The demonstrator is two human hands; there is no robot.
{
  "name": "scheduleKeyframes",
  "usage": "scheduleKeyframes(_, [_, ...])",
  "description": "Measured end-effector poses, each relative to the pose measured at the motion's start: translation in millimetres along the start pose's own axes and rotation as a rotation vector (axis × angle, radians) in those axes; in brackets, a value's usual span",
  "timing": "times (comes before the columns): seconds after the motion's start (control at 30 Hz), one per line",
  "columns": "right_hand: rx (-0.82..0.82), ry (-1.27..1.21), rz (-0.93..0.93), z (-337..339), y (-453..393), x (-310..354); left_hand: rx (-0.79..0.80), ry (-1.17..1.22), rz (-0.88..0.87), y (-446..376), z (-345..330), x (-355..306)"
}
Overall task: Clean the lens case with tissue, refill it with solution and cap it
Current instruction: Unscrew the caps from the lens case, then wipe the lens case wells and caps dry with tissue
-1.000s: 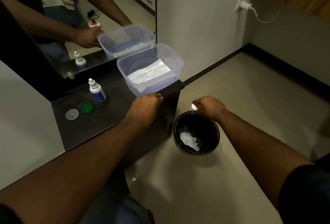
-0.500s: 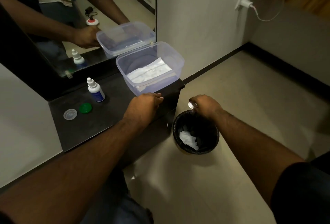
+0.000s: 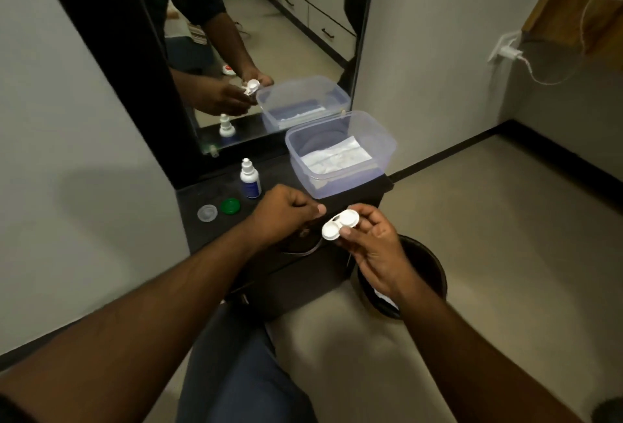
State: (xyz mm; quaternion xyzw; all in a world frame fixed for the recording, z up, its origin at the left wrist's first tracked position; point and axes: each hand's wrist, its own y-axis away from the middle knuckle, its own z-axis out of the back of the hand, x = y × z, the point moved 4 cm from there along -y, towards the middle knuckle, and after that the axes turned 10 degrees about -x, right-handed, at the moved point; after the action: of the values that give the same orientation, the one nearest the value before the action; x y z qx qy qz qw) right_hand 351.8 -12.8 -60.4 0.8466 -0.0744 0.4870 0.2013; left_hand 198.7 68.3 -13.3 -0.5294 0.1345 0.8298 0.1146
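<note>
Pinching the lens case (image 3: 340,225) in the right hand (image 3: 374,247) above the bin's rim (image 3: 438,267).

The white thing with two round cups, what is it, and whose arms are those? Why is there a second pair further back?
A person wears the camera on their head, so you look down along their own arms. The right hand pinches the white plastic lens case, with its two cups uncovered. The left hand is curled beside it; whether it holds anything is unclear. On the dark cabinet top sit a small white dropper bottle, a green round cap, a clear round cap and a clear plastic tub of tissues. The second arms are a mirror's reflection.
</note>
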Motion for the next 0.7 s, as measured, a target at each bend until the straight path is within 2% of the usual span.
scheduleKeyframes(0.13, [0.113, 0.094, 0.058, -52, 4, -18, -0.027, 0.133, 0.164, 12, 43, 11])
scheduleKeyframes(0.27, [0.158, 0.216, 0.087, -86, 5, -31, -0.025, 0.079, 0.213, 19, 78, 21])
scheduleKeyframes(0.4, [0.161, 0.391, 0.108, -103, 7, -32, -0.088, 0.075, 0.229, 20, 91, 35])
scheduleKeyframes(0.53, [0.069, 0.724, 0.354, -103, 7, 1, -0.184, 0.100, 0.243, 20, 90, 45])
scheduleKeyframes(0.63, [0.003, 0.816, 0.552, -101, -2, 53, -0.230, 0.145, 0.268, 18, 87, 54])
scheduleKeyframes(0.7, [0.002, 0.917, 0.613, -102, -20, 86, -0.257, 0.141, 0.254, 17, 86, 57])
